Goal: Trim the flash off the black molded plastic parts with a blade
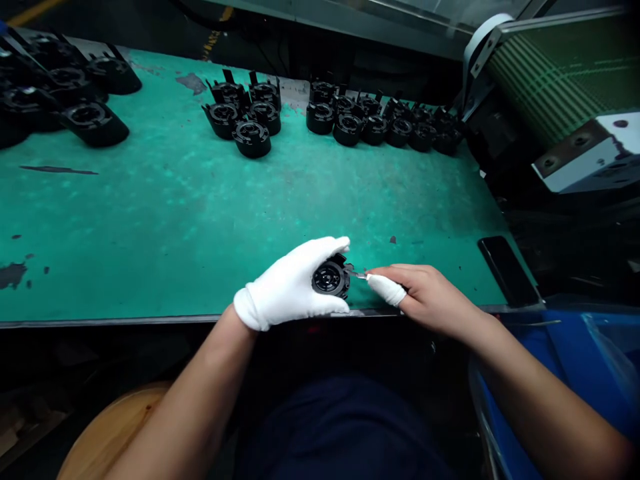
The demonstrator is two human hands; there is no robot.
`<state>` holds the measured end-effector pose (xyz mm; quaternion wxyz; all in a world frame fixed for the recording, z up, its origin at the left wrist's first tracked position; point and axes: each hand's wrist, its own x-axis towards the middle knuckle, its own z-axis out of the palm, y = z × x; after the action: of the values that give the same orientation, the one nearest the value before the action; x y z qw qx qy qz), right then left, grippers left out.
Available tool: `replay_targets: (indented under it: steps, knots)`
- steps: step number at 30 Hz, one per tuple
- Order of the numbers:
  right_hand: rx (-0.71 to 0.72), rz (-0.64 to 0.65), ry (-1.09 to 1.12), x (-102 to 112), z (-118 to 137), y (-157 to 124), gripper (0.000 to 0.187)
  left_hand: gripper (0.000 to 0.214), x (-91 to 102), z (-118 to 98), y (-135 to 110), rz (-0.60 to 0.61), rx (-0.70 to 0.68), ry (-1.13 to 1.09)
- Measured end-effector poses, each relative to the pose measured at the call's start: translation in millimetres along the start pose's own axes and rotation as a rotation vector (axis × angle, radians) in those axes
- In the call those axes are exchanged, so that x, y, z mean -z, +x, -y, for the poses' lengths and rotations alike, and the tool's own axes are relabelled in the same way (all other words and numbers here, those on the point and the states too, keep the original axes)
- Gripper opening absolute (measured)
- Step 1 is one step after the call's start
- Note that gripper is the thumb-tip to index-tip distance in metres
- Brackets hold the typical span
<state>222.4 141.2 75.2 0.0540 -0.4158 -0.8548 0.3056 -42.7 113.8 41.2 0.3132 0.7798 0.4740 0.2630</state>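
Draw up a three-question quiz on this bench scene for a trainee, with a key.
1. What is the gloved left hand curled around? (a) a wooden stool (b) a round black part (c) a blue bag
2. Fill in: the right hand points a thin ____ toward that part.
3. True or false: the phone-like device lies on the green bench, to the right of both hands.

Key: 1. b; 2. tool; 3. true.

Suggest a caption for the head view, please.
At a green worktop, the gloved left hand cups a black part; the right hand holds a slim tool at its edge.
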Motion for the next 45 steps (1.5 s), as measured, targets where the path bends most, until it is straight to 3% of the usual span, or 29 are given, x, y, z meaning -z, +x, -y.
replay_targets:
  steps: [2, 4, 7, 11, 19, 27, 38, 45]
  knots:
    - [0.045, 0.03, -0.038, -1.3, -1.2, 5.3, 0.032, 0.11, 8.5, -1.6, -4.9, -0.031, 0.027, -0.016]
    - [0.088, 0.047, -0.077, -4.7, -0.4, 10.1, 0.032, 0.12, 3.3, -6.8, -12.9, -0.124, 0.103, -0.04]
    - [0.135, 0.077, -0.127, -9.8, 0.5, 16.4, 0.033, 0.123, -22.8, -15.6, -21.6, -0.256, 0.236, -0.087]
    - [0.154, 0.094, -0.158, -11.8, -2.4, 21.4, 0.033, 0.11, -50.8, -22.3, -18.8, -0.346, 0.331, -0.089]
    - [0.143, 0.144, -0.144, -9.8, -3.4, 24.2, 0.035, 0.101, -50.0, -21.8, -14.0, -0.382, 0.307, -0.029]
    - [0.048, 0.069, -0.214, -9.0, 3.2, 22.8, 0.044, 0.094, -61.0, -20.1, -14.2, -0.456, 0.297, 0.042]
    - [0.056, 0.189, -0.393, 5.5, 14.1, 21.5, 0.042, 0.096, -63.2, -18.4, -14.9, -0.483, 0.253, 0.082]
    - [-0.025, 0.099, -0.466, 6.0, 10.9, 33.8, 0.035, 0.094, -64.0, -18.2, -15.6, -0.501, 0.24, 0.098]
